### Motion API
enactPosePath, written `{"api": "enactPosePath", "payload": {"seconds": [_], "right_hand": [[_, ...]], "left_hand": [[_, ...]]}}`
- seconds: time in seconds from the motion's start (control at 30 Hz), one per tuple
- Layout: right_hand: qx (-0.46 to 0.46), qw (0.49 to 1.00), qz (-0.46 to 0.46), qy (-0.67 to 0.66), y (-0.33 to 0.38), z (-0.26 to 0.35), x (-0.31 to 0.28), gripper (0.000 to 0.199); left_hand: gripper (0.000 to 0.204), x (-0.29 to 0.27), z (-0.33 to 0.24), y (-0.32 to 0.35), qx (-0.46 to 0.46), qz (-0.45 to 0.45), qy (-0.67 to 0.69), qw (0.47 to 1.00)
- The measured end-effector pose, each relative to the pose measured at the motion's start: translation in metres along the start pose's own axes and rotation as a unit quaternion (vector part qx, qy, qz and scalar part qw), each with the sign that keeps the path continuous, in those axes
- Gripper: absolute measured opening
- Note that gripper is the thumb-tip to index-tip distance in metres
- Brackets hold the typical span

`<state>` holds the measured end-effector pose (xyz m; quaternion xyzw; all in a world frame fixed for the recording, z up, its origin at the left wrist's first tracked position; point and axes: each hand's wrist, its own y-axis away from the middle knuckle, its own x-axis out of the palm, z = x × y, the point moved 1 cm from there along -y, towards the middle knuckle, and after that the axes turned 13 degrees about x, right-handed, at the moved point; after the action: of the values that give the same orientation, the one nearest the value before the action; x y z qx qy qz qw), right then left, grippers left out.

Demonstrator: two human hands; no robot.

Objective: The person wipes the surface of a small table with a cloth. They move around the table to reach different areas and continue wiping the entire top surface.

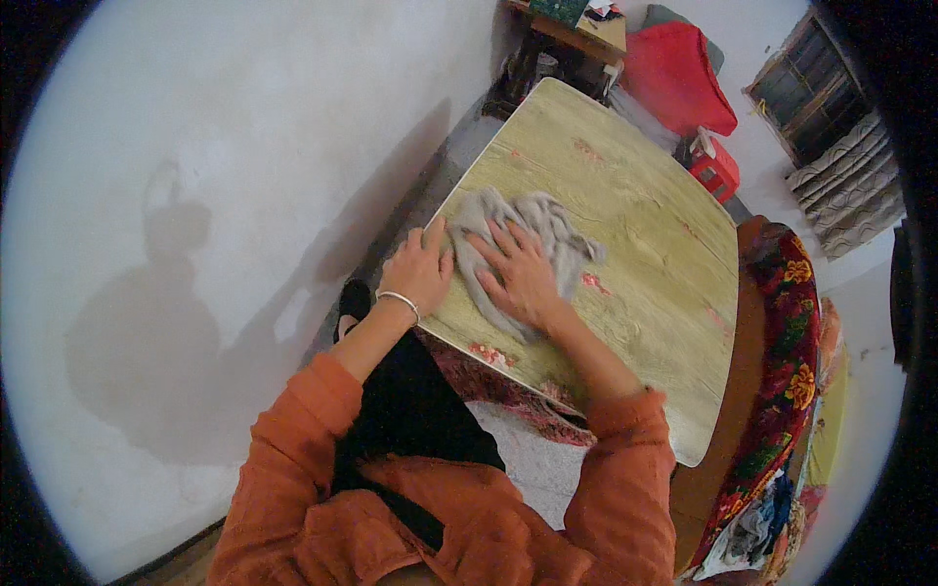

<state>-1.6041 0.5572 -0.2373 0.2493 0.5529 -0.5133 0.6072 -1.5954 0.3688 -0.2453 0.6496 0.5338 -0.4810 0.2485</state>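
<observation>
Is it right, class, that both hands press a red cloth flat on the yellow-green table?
Not quite: the cloth is grey, not red. The head view shows the right hand flat on it and the left hand at its edge, both on the yellow-green table.

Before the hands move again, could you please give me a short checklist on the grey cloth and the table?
1. Right hand flat on the grey cloth: ok.
2. Left hand at the table edge beside the cloth: ok.
3. Cloth fully spread: not ok, it lies bunched.
4. Cloth wholly on the tabletop: ok.
5. Cloth damp or dry: cannot tell.
</observation>
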Motion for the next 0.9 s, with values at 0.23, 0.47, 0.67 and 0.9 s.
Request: {"api": "enactPosePath", "payload": {"seconds": [0.23, 0.47, 0.67, 0.9], "right_hand": [[0.162, 0.983, -0.029, 0.086, 0.096, -0.083, -0.056, 0.048], [0.289, 0.936, -0.114, 0.166, 0.015, -0.126, -0.014, 0.054], [0.090, 0.994, -0.017, 0.060, 0.068, 0.015, -0.022, 0.054], [0.238, 0.968, -0.022, 0.083, 0.179, -0.050, -0.072, 0.056]], "left_hand": [[0.052, 0.002, -0.004, 0.000, 0.004, 0.000, 0.001, 1.000], [0.052, -0.001, -0.008, -0.005, 0.002, 0.005, -0.005, 1.000], [0.052, -0.003, -0.004, -0.002, 0.002, 0.007, -0.024, 1.000], [0.052, 0.002, -0.002, 0.003, 0.015, -0.013, -0.035, 0.999]]}}
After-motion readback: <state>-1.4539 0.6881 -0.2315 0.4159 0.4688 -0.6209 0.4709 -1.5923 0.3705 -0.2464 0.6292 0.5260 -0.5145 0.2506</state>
